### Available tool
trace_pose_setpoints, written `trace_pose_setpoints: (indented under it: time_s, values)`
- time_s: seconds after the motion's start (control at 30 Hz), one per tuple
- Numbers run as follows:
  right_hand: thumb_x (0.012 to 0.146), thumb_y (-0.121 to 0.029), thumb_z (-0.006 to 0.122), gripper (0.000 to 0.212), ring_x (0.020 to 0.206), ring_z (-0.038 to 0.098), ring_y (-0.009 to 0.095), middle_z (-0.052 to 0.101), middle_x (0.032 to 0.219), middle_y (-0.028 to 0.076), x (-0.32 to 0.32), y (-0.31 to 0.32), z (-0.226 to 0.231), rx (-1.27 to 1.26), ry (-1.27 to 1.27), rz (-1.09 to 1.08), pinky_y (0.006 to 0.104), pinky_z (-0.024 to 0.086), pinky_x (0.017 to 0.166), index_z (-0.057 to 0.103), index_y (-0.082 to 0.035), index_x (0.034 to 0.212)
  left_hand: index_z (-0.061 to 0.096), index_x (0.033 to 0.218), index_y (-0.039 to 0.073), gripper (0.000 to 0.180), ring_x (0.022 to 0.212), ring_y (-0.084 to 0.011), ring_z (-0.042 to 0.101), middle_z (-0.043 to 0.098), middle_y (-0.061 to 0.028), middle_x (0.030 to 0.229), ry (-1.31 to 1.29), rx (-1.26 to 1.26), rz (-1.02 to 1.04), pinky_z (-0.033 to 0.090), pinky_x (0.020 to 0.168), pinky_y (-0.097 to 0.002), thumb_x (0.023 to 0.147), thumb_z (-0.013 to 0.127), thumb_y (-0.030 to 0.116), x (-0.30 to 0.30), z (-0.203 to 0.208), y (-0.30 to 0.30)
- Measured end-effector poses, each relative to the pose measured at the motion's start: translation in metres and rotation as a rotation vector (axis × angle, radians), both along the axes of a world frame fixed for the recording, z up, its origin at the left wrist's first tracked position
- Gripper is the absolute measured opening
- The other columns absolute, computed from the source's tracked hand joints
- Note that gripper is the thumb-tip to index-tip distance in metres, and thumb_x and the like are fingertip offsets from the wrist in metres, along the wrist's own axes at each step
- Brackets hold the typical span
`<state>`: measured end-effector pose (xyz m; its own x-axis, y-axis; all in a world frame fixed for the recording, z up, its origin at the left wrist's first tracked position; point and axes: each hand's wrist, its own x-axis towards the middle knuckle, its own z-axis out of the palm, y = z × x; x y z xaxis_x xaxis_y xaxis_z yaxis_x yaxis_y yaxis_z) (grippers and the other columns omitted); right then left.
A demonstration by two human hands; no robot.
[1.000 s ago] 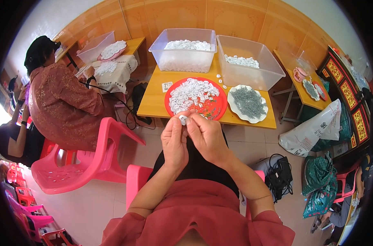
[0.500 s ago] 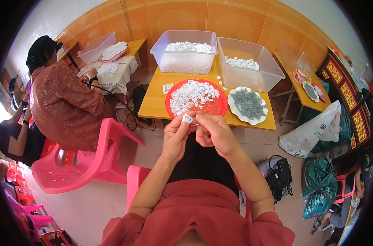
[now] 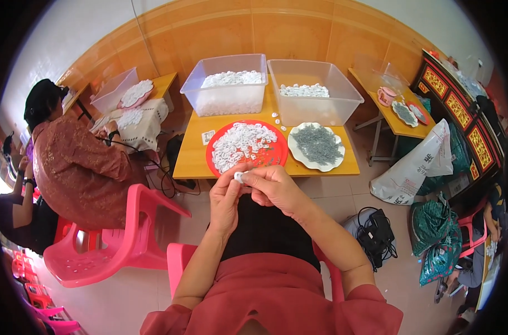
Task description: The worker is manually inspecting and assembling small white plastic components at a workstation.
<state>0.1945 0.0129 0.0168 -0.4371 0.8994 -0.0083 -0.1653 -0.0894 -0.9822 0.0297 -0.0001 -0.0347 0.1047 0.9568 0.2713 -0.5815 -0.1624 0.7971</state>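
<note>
Both hands meet near the centre of the frame over the person's lap: the left hand [image 3: 225, 196] pinches a small white piece [image 3: 238, 176] between thumb and forefinger, while the right hand [image 3: 279, 191] is closed at the piece's right edge, its thumb and forefinger tips on it; whether a smaller part is also pinched there is hidden. Compared with half a second ago, when the marked face of the piece lay open to view and the right fingertips stood just beside it, these tips now cover part of it, which suggests handling of this single piece by both hands at once; the whole view has also shifted, the furniture appearing lower and farther left. Beyond the hands, on the wooden surface [image 3: 188, 156], a red plate [image 3: 281, 146] bears a heap of similar white pieces [image 3: 238, 142], with a white scalloped dish [image 3: 327, 167] of fine grey parts [image 3: 317, 143] to its right. Behind them, at upper centre, stand two translucent bins, the left bin [image 3: 254, 95] visibly fuller than the right bin [image 3: 315, 111]. In the room, a seated co-worker [image 3: 78, 162] occupies the left of the frame, behind a pink chair [image 3: 97, 259]; at right lie a white sack [image 3: 416, 162], green bags [image 3: 432, 229] and a tangle of black cable [image 3: 378, 237]
</note>
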Motion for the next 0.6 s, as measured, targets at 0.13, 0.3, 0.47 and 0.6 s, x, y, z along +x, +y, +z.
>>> trace_pose_setpoints:
  time_s: [0.13, 0.3, 0.47, 0.6]
  values:
    - [0.101, -0.033, 0.067, 0.029, 0.047, 0.047, 0.005, 0.057, 0.059, -0.001, 0.024, 0.022, 0.02, -0.067, -0.25, -0.002, 0.021, 0.033, 0.043, 0.076, -0.005, 0.098, 0.052, 0.145, 0.002, 0.049, 0.108, -0.0143, 0.068, 0.065, -0.0139, 0.137, 0.076, -0.109, 0.117, 0.055, 0.086, -0.0261, 0.111, 0.05, 0.037, -0.002, 0.001, 0.004]
    - [0.103, -0.03, 0.062, 0.032, 0.047, 0.04, 0.004, 0.063, 0.067, 0.0, 0.077, 0.121, 0.049, 0.081, -0.065, -0.438, 0.0233, 0.027, 0.043, 0.075, -0.003, 0.113, 0.058, 0.136, 0.0, 0.039, 0.094, -0.011, 0.068, 0.07, -0.0103, 0.123, 0.024, -0.26, 0.198, 0.051, 0.074, -0.0221, 0.111, 0.053, 0.03, -0.015, -0.002, 0.014]
    - [0.098, -0.026, 0.069, 0.027, 0.056, 0.049, 0.005, 0.066, 0.071, 0.001, 0.082, 0.152, 0.008, 0.144, -0.422, -0.453, 0.0232, 0.035, 0.05, 0.076, -0.001, 0.104, 0.063, 0.128, 0.003, 0.031, 0.087, -0.0093, 0.067, 0.073, -0.0048, 0.111, -0.007, -0.297, 0.248, 0.05, 0.073, -0.0219, 0.108, 0.058, 0.027, -0.037, -0.011, 0.028]
    - [0.083, -0.022, 0.076, 0.022, 0.074, 0.073, 0.02, 0.076, 0.079, 0.013, 0.065, 0.148, -0.058, 0.309, -0.615, -0.384, 0.0355, 0.057, 0.072, 0.08, -0.001, 0.09, 0.064, 0.124, 0.004, 0.027, 0.085, -0.0091, 0.067, 0.073, -0.0036, 0.107, -0.018, -0.318, 0.267, 0.049, 0.072, -0.0213, 0.108, 0.059, 0.025, -0.049, -0.016, 0.033]
